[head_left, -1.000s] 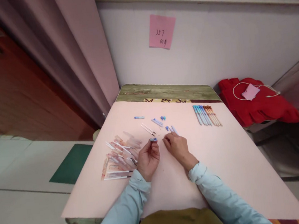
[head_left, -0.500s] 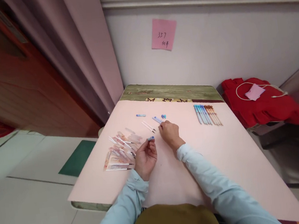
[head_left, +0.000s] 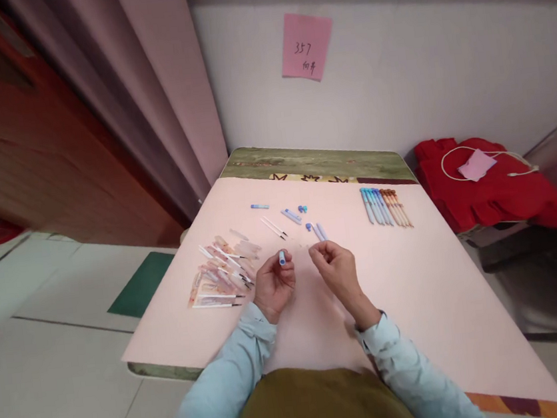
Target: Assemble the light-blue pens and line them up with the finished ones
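Note:
My left hand (head_left: pixel 276 286) is closed on a short blue pen barrel piece (head_left: pixel 282 258), its round end turned toward me. Across from it, my right hand (head_left: pixel 336 271) is pinched shut above the table; anything between its fingertips is too small to make out. Just beyond the right hand lie blue pen barrel parts (head_left: pixel 319 231) and a small dark-blue pen part (head_left: pixel 308 227). Farther back are more light-blue barrel parts (head_left: pixel 291 216), tiny blue pieces (head_left: pixel 303 209), two white refills (head_left: pixel 274 227) and a blue barrel section (head_left: pixel 259 206).
Left of my hands spreads a pile of white refills and clear barrels (head_left: pixel 218 273). A row of blue and brown pens (head_left: pixel 385 207) lies at the right on the pink-covered table (head_left: pixel 420 300). Red cloth (head_left: pixel 498 194) with a cable is beyond the right edge; a pink note (head_left: pixel 307 46) hangs on the wall.
My right hand has drawn back toward me and to the right, uncovering blue parts on the table. The piece in my left hand has turned its end toward me. The camera view has tilted down slightly.

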`<state>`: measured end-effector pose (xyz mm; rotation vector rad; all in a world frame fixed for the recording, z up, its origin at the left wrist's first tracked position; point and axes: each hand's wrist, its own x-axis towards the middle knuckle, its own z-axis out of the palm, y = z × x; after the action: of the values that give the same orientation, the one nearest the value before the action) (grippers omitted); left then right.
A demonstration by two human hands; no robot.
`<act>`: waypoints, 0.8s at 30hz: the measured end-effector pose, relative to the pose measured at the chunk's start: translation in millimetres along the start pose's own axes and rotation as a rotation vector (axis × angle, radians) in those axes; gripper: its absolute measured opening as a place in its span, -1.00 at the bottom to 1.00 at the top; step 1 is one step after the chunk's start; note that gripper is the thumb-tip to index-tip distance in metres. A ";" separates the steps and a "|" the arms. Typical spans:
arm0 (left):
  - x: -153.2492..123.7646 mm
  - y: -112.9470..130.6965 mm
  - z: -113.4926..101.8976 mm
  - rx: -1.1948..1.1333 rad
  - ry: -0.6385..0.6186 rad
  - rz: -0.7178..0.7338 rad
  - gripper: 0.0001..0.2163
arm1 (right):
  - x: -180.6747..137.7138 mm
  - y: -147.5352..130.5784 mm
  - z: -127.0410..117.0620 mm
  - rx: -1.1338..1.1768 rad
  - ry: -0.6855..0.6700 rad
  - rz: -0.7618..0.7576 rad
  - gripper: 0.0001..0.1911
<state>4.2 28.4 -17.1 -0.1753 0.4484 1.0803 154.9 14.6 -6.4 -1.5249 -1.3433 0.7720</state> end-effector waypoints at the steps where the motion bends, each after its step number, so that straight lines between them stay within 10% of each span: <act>1: 2.4 -1.7 -0.3 0.011 0.012 0.001 -0.82 | -7.6 -1.8 -2.8 0.080 -0.009 0.023 -0.75; 24: 14.0 -24.9 -16.4 0.475 -0.030 0.439 -0.92 | -32.5 -4.7 -20.5 0.045 -0.146 0.048 -0.78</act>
<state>27.3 22.3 -39.8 0.3756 0.7233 1.3674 164.9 -21.9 1.7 -1.4939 -1.3904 0.9530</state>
